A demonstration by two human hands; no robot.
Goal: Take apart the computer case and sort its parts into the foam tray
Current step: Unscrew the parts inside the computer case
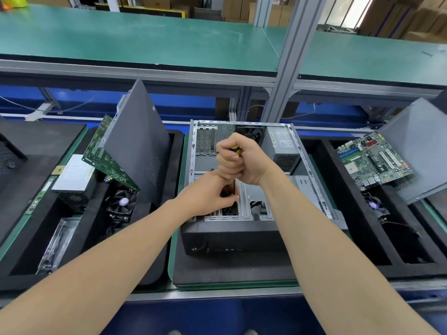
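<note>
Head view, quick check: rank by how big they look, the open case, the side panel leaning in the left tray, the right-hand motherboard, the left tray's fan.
1. open case
2. side panel
3. motherboard
4. fan
The case lies nearest the camera, which flatters it.

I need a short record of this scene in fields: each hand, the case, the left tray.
right hand: grips the screwdriver handle, above the case
left hand: lower, reaching into the case; what it holds is hidden
case: open, power supply inside, far right corner
left tray: panel and board leaning, fan below
</note>
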